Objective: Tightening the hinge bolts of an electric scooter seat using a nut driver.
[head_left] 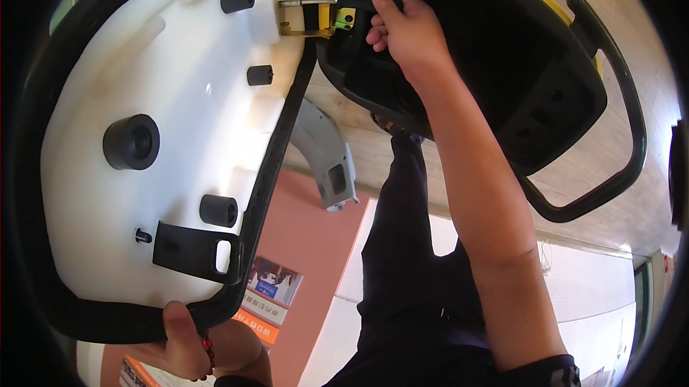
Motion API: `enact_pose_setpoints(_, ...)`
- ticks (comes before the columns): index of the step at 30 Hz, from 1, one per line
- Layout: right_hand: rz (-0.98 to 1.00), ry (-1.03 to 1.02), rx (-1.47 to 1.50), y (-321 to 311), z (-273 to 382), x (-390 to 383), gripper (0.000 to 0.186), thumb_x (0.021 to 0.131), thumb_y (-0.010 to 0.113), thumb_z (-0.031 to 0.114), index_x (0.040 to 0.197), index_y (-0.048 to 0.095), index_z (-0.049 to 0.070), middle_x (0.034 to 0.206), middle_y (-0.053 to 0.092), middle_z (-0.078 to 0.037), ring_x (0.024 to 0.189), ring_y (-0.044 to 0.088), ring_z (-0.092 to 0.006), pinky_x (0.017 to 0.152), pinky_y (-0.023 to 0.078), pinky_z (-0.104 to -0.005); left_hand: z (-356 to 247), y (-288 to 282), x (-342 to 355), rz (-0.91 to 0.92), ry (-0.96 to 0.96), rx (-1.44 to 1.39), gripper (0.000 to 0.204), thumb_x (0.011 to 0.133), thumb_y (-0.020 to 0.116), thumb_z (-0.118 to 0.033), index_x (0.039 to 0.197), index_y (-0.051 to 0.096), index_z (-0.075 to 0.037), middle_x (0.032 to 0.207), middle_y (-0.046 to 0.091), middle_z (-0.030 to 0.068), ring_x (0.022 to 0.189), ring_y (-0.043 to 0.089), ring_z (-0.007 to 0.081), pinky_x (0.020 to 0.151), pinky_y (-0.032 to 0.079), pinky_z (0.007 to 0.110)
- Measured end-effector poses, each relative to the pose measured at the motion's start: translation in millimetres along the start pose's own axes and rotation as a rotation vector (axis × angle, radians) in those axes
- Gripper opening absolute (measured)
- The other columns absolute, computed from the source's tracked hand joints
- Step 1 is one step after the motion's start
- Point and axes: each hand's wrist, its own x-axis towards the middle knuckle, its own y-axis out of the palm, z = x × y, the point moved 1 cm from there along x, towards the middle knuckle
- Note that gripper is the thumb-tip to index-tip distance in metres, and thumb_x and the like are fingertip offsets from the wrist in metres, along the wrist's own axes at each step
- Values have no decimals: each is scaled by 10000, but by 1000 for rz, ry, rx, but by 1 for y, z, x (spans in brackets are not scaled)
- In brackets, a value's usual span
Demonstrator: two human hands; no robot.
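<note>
A large lid [179,150] with a white inner face and a thick black rim stands raised at the left. Several black cylindrical posts [130,143] and a black slotted plate [186,247] sit on its inside. My left hand [185,344] grips its lower rim, thumb on top and fingers hidden. A metal hinge [308,2] joins the lid to a black and yellow machine body [495,64] at the right. Beside a small yellow-green piece [346,19] near the hinge, my right hand [408,28] is closed over the body; what its fingers hold is unclear against the black.
A black tubular handle [635,121] curves round the body's right side. Below the hinge, a grey curved plastic part [326,150] shows in the gap. Behind lie a reddish-brown panel [308,229] with posters and a pale floor [610,21]. My dark-trousered legs [398,243] are close by.
</note>
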Motion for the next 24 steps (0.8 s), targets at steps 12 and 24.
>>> enact_pose_setpoints(12,54,95,36,-6,-2,4,316,887,542,230,1043,513,-42,709,540,-59,670,525,-126,642,437,-237,-1,-10,6,127,27,168,800,678,720,-137,1304,263,60,1175,466,243,962,555,274,764,501,349)
enact_pose_setpoints(24,113,81,-15,-4,-2,8,279,886,547,241,941,527,-32,712,531,-55,584,511,-121,558,429,-246,2,-25,12,268,56,424,798,663,690,-256,1317,304,-10,1157,501,210,914,610,264,691,574,360)
